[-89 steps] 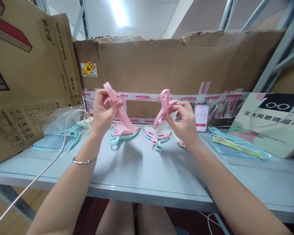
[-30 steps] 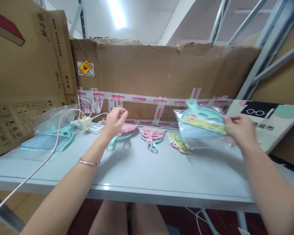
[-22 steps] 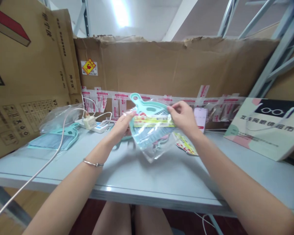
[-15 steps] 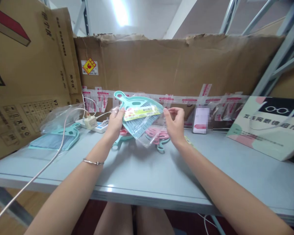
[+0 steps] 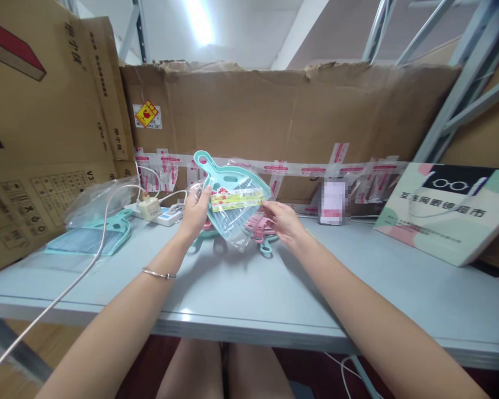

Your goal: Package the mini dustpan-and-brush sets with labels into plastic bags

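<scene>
A mint-green mini dustpan and brush set (image 5: 238, 176) is held tilted above the table, in a clear plastic bag with a yellow-green label card (image 5: 238, 200) across it. My left hand (image 5: 197, 209) is closed on its left side, thumb in front. At the right end of the card, my right hand (image 5: 286, 220) pinches the edge of the bagged set between thumb and fingers. Behind and below, pink dustpans (image 5: 258, 228) and a mint dustpan handle (image 5: 266, 249) lie on the table, partly hidden by my hands and the set.
Another mint dustpan set (image 5: 91, 237) lies at the left of the table (image 5: 249, 302), near plastic bags. A white cable (image 5: 95, 260) runs past it to a plug (image 5: 149, 208) and power strip. A phone (image 5: 333, 200) leans on the back carton (image 5: 249, 111); a printed box (image 5: 444, 213) stands right.
My right hand has moved left and slightly down, from beside the bagged set onto its right edge. The set has turned so the label faces me more squarely. The view has shifted slightly.
</scene>
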`<action>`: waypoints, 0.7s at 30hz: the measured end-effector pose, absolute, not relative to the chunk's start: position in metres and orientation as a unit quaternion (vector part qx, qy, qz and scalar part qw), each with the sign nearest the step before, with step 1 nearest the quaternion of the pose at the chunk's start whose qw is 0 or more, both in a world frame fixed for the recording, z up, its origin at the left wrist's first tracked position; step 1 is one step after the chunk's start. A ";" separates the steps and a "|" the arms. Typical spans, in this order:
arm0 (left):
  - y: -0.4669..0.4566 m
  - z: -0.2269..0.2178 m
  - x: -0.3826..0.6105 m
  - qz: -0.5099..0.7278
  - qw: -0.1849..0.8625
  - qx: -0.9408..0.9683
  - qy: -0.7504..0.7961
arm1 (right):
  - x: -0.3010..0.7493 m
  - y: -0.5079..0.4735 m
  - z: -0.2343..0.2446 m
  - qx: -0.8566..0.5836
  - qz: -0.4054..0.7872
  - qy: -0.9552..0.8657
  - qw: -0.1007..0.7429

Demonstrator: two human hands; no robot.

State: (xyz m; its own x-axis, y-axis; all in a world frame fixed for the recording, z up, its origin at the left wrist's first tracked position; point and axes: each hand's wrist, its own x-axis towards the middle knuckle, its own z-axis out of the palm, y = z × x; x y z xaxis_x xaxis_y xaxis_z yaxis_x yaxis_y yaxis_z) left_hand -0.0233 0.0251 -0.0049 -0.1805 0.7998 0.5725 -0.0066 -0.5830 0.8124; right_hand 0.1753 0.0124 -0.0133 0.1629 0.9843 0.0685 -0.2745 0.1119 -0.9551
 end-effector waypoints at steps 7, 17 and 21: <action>0.026 -0.005 -0.024 0.690 0.270 0.565 0.362 | 0.173 0.011 -0.011 -0.444 0.512 -0.439 0.590; 0.047 -0.008 -0.043 0.729 0.191 0.538 0.377 | 0.326 0.024 -0.009 -0.677 0.313 -0.472 0.471; 0.045 -0.010 -0.037 0.722 0.190 0.546 0.381 | 0.335 0.036 -0.027 -0.750 0.195 -0.513 0.370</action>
State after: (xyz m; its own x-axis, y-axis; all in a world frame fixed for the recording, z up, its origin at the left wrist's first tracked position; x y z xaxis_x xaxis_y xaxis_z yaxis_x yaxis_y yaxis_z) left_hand -0.0370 0.0446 -0.0097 -0.3317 0.6893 0.6441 0.1421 -0.6384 0.7565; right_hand 0.3350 0.0361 -0.0275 0.3977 0.9134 0.0869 0.6242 -0.1999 -0.7552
